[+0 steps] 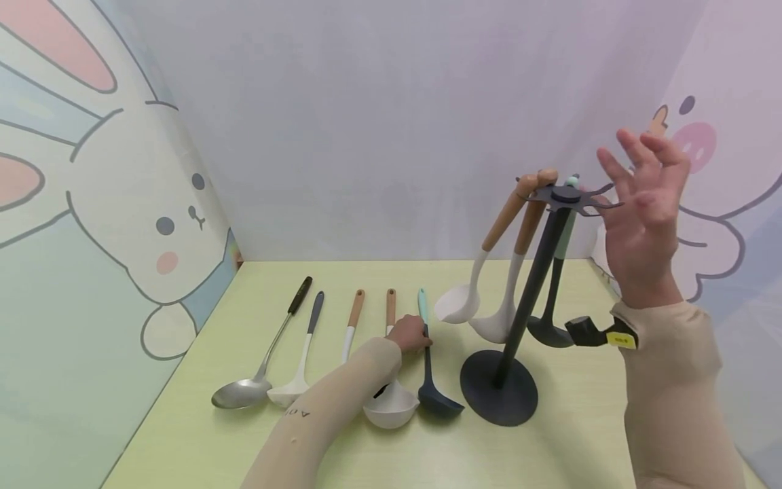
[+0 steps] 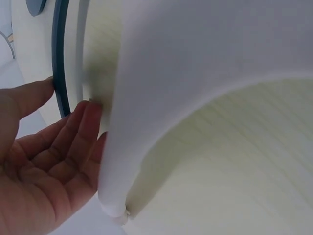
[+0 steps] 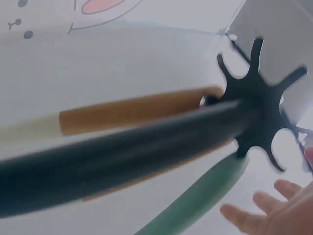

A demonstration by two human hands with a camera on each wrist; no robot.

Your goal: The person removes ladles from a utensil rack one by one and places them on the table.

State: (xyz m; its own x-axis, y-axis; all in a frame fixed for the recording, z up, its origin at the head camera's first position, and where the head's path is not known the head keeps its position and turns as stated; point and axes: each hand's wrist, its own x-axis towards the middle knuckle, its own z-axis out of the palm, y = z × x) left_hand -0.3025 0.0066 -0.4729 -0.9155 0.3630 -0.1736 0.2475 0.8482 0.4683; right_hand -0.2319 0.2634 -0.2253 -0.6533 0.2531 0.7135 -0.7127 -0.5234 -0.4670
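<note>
On the pale table: one mint-handled ladle, dark-bowled, lies just left of the black stand, its shaft pinched between the left hand's thumb and fingers. Beside the stand's top: right hand, raised, fingers spread; three ladles hang there.

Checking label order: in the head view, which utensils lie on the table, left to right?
Metal ladle → gray-handled white ladle → brown-handled utensil, lower end hidden by the sleeve → brown-handled white ladle → teal-handled dark ladle.
</note>
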